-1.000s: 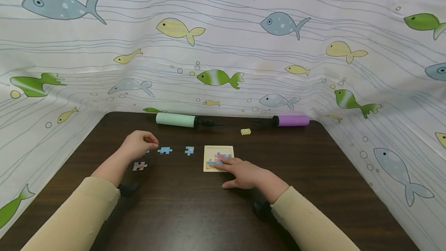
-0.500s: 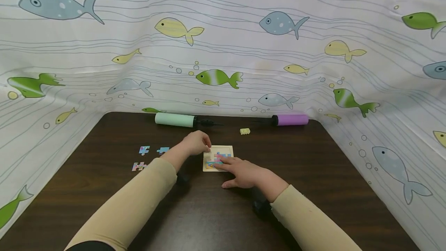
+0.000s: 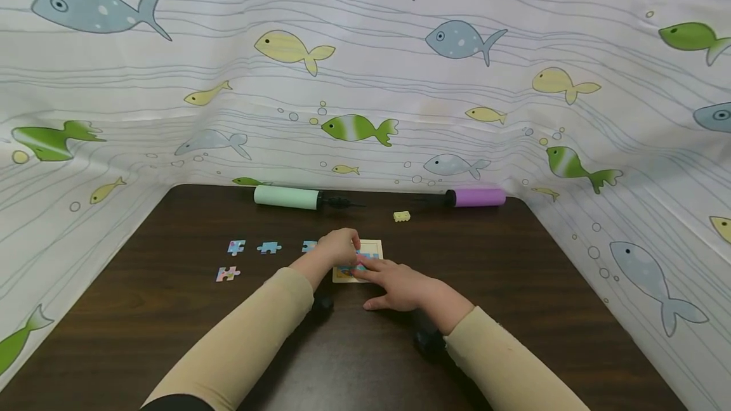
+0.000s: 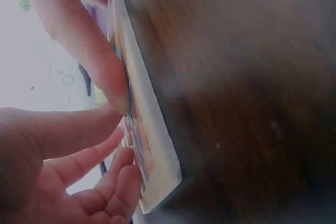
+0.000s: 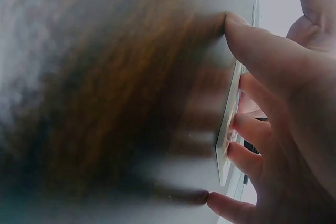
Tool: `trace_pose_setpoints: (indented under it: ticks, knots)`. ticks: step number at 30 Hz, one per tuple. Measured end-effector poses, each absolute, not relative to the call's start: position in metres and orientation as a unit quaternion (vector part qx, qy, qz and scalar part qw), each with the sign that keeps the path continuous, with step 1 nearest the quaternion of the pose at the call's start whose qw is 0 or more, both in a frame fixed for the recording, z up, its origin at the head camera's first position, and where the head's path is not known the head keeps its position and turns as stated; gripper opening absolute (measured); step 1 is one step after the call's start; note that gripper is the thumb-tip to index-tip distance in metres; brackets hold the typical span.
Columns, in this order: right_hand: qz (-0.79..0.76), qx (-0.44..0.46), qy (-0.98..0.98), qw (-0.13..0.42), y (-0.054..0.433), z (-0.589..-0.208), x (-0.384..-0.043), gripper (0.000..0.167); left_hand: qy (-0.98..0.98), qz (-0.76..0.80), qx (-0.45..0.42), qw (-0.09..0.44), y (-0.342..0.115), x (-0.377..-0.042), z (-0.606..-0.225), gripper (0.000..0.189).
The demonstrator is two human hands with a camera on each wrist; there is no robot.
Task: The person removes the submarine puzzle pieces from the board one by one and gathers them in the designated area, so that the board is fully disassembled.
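My left hand point(image 3: 338, 246) is over the left half of a small pale jigsaw tray point(image 3: 374, 244), its back hiding much of it. In the left wrist view its thumb and fingertips pinch a jigsaw piece point(image 4: 127, 134) right at the tray surface, the piece mostly hidden. My right hand point(image 3: 400, 284) lies spread from the right, fingertips on the tray and on the pink and blue pieces point(image 3: 371, 257) laid in it. In the right wrist view its thumb and little finger touch the table beside the tray point(image 5: 224, 156).
Loose jigsaw pieces lie left of the tray: a blue one point(image 3: 269, 247), a blue and pink one point(image 3: 236, 247), a pink one point(image 3: 228, 273), and another point(image 3: 309, 245) partly behind my left hand. A green pump point(image 3: 287, 197), a yellow block point(image 3: 401, 215) and a purple pump point(image 3: 478, 197) stand farther back.
My left hand has moved right from beside the loose pieces to the tray's upper left, then slightly nearer and farther right over it. My right hand stays in place.
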State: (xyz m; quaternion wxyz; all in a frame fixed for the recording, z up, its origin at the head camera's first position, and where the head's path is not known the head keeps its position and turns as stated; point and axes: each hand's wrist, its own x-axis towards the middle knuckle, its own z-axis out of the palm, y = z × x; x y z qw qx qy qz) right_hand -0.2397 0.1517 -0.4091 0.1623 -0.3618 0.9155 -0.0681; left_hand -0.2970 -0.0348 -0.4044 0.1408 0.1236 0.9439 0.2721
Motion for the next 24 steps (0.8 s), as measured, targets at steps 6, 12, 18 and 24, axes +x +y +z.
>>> trace_pose_setpoints:
  ticks: [6,12,18,24]
  knots:
    - [-0.067,-0.359,0.918,0.156,0.1528,-0.4128,-0.2396,0.072,0.950,0.256,0.116,0.135,-0.0318,-0.2972,-0.4048,0.021]
    - [-0.072,-0.356,0.919,0.155,0.1547,-0.4140,-0.2390,0.072,0.949,0.262,0.113,0.135,-0.0306,-0.2968,-0.4088,0.021]
    - [-0.082,-0.348,0.920,0.158,0.1586,-0.4145,-0.2368,0.074,0.949,0.263,0.113,0.136,-0.0300,-0.2947,-0.4077,0.021]
    - [-0.088,-0.341,0.923,0.155,0.1605,-0.4173,-0.2361,0.074,0.949,0.264,0.110,0.130,-0.0314,-0.2948,-0.4077,0.021]
